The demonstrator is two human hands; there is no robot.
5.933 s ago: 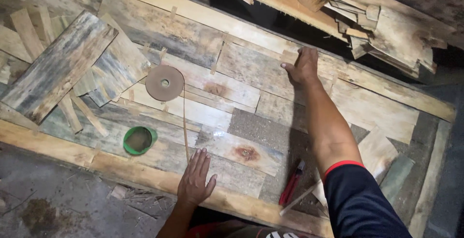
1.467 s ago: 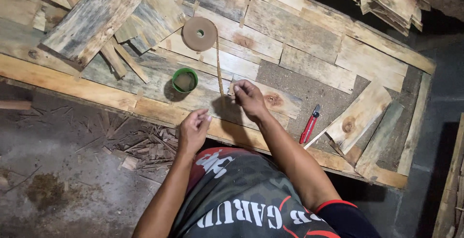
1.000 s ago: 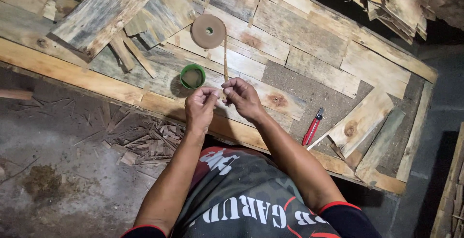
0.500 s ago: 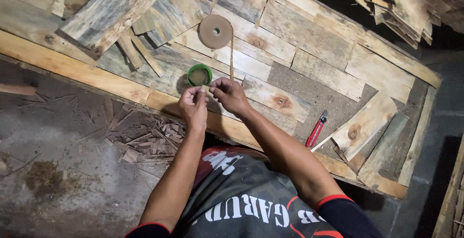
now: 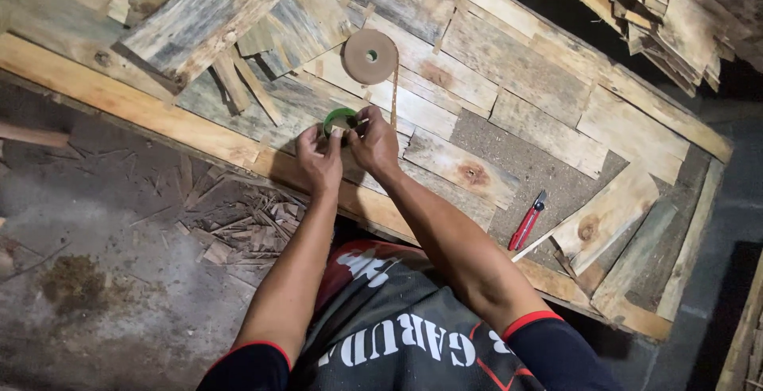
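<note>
Over the green roll (image 5: 340, 118), both hands' fingers now closer, pinching brown strip (image 5: 393, 97)

- The counter (image 5: 509, 133) is made of many old wooden boards laid side by side, grey and brown, some with dark knots.
- A long pale plank (image 5: 143, 113) runs along its near edge.
- Loose boards (image 5: 211, 13) lie crossed in a pile at the top left.
- More thin wood pieces (image 5: 668, 25) are stacked at the top right, in shadow.
- The floor (image 5: 87, 264) is grey, dusty concrete.
- Wood chips and splinters (image 5: 238, 220) lie on the floor just beside the counter.
- A brown patch of sawdust (image 5: 71, 284) sits lower left.
- The far right side is dark; the light falls mostly on the middle.
</note>
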